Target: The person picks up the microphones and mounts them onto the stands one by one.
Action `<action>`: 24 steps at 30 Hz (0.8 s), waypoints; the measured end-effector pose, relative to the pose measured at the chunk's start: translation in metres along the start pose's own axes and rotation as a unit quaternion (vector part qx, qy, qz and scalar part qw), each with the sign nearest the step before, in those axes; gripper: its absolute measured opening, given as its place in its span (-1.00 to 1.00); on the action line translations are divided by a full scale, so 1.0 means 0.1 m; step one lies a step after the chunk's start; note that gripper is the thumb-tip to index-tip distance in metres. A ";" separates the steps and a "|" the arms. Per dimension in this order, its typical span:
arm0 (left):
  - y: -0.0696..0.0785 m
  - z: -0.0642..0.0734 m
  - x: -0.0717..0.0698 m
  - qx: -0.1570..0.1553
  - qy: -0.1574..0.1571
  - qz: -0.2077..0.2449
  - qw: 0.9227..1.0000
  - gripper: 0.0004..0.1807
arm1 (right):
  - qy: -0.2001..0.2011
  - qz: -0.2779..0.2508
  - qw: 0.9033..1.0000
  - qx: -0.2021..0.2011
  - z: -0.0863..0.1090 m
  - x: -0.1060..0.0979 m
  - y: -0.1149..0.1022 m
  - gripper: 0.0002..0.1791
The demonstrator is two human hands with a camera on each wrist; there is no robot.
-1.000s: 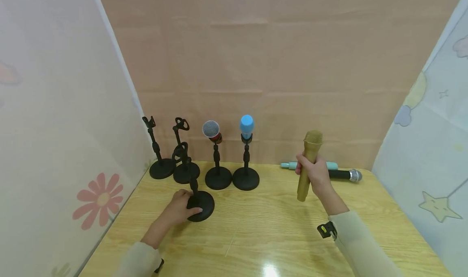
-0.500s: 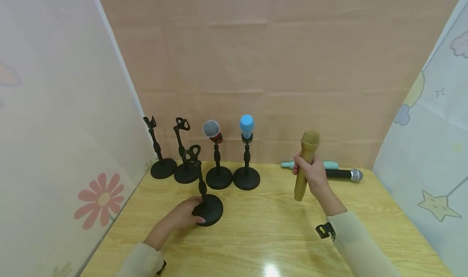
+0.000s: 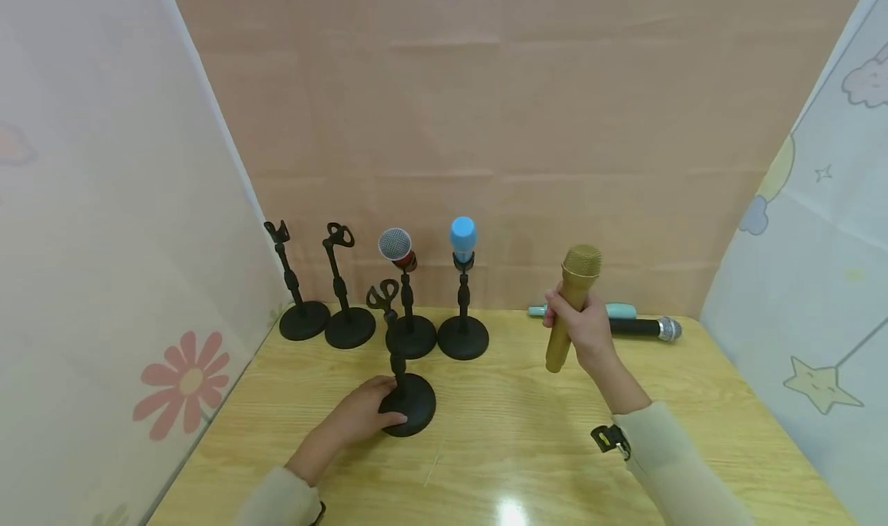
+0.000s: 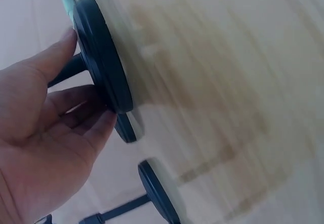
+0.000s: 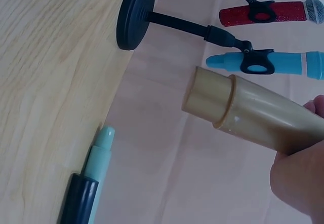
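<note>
Stand held at rim — gold microphone well apart

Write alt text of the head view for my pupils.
A person's right grip holds a gold microphone, the left grip an empty black stand by its base. Behind it are two empty stands and two stands bearing a red microphone and a blue one; a teal one and a black one lie farther right.
</note>
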State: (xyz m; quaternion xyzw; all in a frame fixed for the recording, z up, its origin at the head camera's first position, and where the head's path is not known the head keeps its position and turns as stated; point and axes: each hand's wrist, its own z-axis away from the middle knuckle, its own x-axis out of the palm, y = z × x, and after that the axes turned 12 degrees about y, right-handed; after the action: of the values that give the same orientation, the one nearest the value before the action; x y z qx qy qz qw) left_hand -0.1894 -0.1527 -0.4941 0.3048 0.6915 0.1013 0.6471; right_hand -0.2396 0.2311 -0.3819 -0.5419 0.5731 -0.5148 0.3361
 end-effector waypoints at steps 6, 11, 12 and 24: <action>0.18 -0.03 0.06 0.027 -0.044 0.006 0.999 -0.21 | 0.003 -0.032 0.999 -0.038 0.05 0.08 -0.03 -0.85; 0.25 -0.04 0.13 0.035 -0.059 -0.015 0.998 -0.15 | 0.009 -0.044 0.998 -0.052 0.08 0.11 -0.04 -0.84; 0.26 -0.04 0.15 0.036 -0.062 -0.020 0.997 -0.14 | 0.011 -0.046 0.997 -0.054 0.08 0.12 -0.05 -0.84; 0.40 -0.04 0.24 0.091 -0.090 -0.049 0.991 -0.23 | 0.019 -0.063 0.993 -0.096 0.17 0.23 -0.13 -0.83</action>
State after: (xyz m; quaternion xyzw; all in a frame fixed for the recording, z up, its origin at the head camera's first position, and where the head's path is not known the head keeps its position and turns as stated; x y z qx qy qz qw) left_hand -0.1816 -0.1067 -0.4925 0.3359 0.6511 -0.0222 0.6803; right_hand -0.2248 0.2068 -0.3701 -0.5967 0.5909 -0.4876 0.2389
